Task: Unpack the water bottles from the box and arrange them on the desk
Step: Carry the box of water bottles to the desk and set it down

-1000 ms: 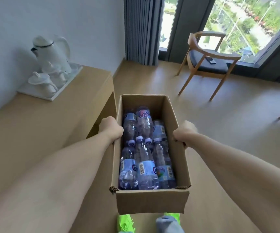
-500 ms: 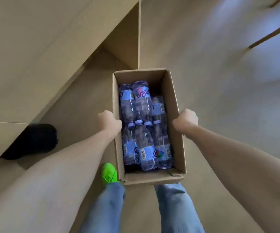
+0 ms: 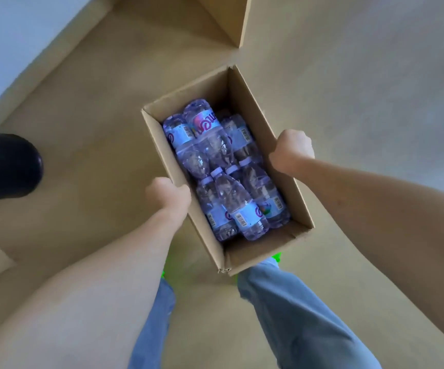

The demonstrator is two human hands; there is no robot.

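Held above the floor (image 3: 362, 75), the open cardboard box (image 3: 255, 251), packed with water bottles (image 3: 226, 177), looks heavy and flexible, so left hand (image 3: 168, 194) and right hand (image 3: 292, 151) sensibly clench its long walls.

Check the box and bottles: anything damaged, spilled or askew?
No spill visible. The water bottles lie on their sides, stacked in the cardboard box. Its near bottom corner looks frayed. Both hands grip the long walls.

Black object (image 3: 5, 167): cut by left frame edge, identity unclear. Green shoes (image 3: 277, 256): mostly hidden under box (image 3: 268, 251). Bottle labels (image 3: 204, 123): text blurred.
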